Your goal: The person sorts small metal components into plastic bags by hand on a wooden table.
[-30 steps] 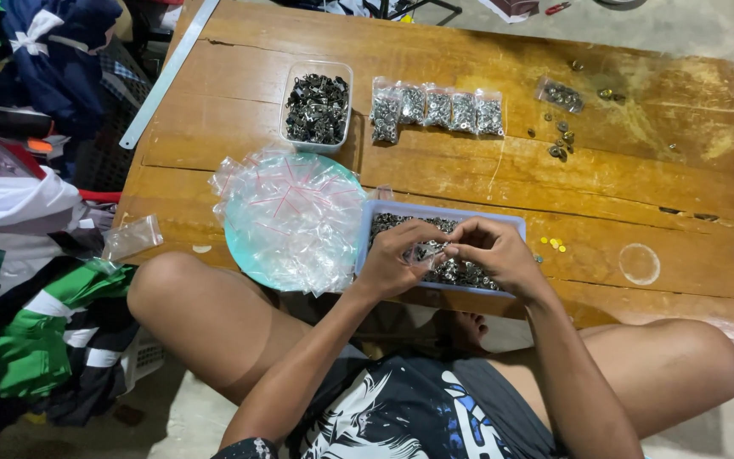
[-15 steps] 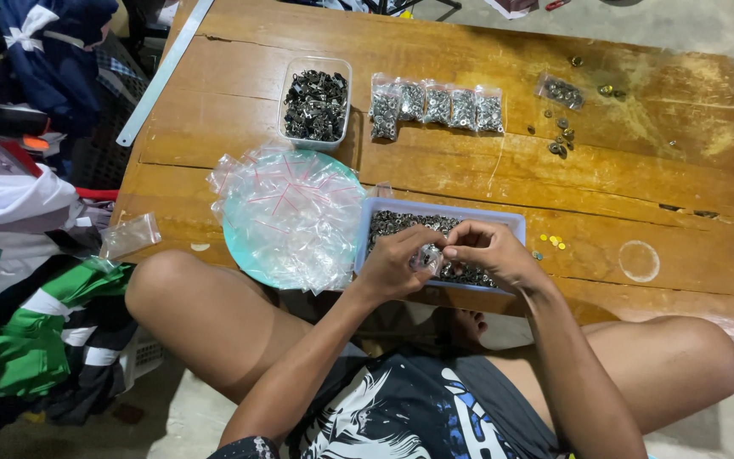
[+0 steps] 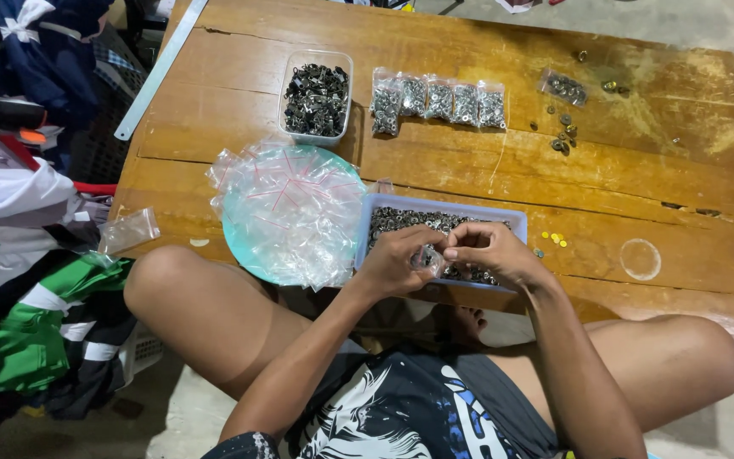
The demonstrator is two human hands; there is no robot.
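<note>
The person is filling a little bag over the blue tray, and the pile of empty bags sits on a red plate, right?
Not quite. The head view shows both hands, left hand and right hand, at a little bag over the blue tray, but the pile of empty bags sits on a light turquoise plate, not a red one.

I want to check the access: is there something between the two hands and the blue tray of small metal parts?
Nothing visible is in the way. The left hand and right hand are directly over the blue tray, pinching a small clear bag together. The heap of empty bags lies beside it.
</note>
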